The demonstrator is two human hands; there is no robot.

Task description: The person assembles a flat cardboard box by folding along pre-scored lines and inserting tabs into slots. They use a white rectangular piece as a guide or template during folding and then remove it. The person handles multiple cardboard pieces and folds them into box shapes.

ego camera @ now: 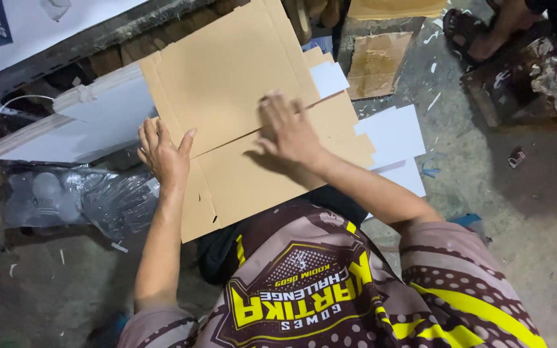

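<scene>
A flat brown cardboard box blank (227, 84) lies over my lap and the floor, creased across its middle. My left hand (162, 151) grips its left edge, fingers curled over the top and thumb on the face. My right hand (288, 129) presses flat on the crease near the centre, fingers spread. More brown sheets (349, 138) lie underneath at the right.
White sheets (394, 135) lie on the concrete floor to the right. A stack of white-and-brown boards (91, 116) sits at the left, above a clear plastic bag (85, 200). Another person's sandalled foot (478, 29) rests at the top right, beside a torn cardboard piece (375, 64).
</scene>
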